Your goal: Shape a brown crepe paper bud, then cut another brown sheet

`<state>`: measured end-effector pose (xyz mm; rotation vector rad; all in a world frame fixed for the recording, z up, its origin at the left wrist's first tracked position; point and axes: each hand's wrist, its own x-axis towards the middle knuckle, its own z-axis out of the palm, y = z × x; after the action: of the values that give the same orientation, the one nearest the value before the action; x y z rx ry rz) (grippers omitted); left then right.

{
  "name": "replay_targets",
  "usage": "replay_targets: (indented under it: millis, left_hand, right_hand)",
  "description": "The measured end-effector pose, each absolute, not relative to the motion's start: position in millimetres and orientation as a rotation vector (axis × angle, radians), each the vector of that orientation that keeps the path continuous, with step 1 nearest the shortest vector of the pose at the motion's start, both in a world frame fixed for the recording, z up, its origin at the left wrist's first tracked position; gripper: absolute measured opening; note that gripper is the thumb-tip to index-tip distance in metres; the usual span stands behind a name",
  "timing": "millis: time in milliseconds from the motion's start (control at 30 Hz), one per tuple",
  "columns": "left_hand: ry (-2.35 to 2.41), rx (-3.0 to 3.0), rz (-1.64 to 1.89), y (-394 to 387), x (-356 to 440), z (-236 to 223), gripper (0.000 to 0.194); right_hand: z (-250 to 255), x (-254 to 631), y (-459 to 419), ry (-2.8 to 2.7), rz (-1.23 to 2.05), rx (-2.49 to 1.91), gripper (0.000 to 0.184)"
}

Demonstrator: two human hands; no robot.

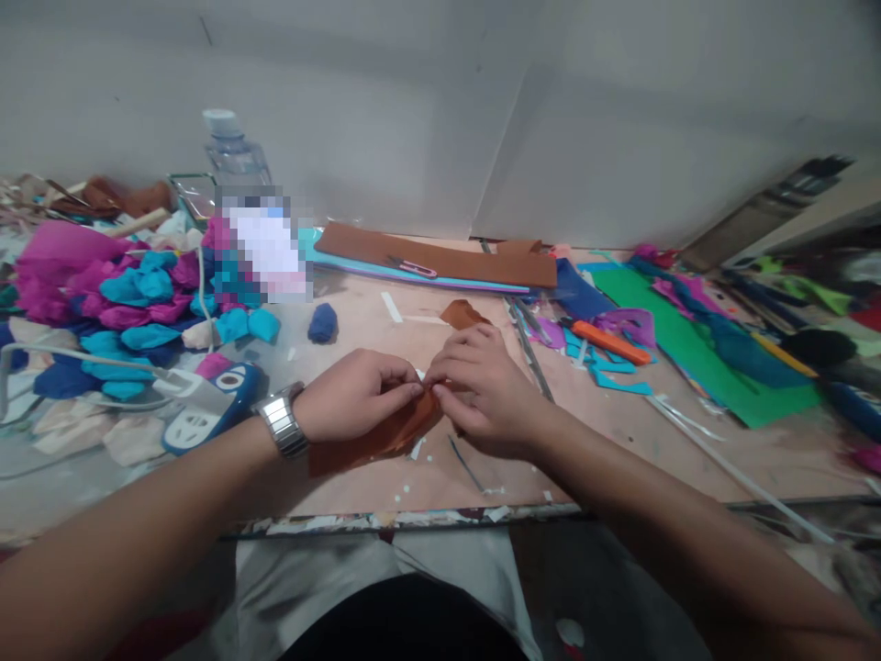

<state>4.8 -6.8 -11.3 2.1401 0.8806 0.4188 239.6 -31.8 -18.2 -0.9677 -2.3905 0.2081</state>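
My left hand point(358, 399) and my right hand point(485, 386) meet at the middle of the table, both pinching one brown piece of crepe paper point(385, 436). The paper trails down and left under my left hand. A silver watch point(282, 422) sits on my left wrist. Another small brown scrap point(462, 314) lies just beyond my right hand. A long brown paper strip point(440, 257) rests further back on a light blue sheet.
A heap of pink, cyan and blue paper balls point(124, 303) fills the left side, with a blue ball point(322, 323) apart. A water bottle point(234, 156) stands behind. An orange cutter point(609, 341), a green sheet point(695, 349) and coloured scraps lie right.
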Motion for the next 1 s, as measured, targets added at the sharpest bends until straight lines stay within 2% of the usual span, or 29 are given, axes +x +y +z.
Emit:
replay_targets:
  millis: [367, 733, 933, 1000]
  left_hand:
    - [0.851, 2.168, 0.335, -6.1, 3.1, -9.1, 0.03]
    - [0.929, 2.148, 0.216, -2.5, 2.4, -9.7, 0.038]
    - [0.87, 2.127, 0.25, -1.6, 2.7, -13.6, 0.035]
    - [0.852, 2.1, 0.266, -1.4, 2.8, -15.1, 0.034]
  right_hand:
    - [-19.8, 237.1, -30.0, -2.417, 0.245, -1.0, 0.011]
    - [-20.4, 238.1, -28.9, -2.459, 0.209, -1.042, 0.013]
    - [-16.6, 239.7, -32.5, -2.473, 0.31, -0.988, 0.008]
    - [-16.4, 239.9, -32.3, -2.465, 0.311, -0.982, 0.011]
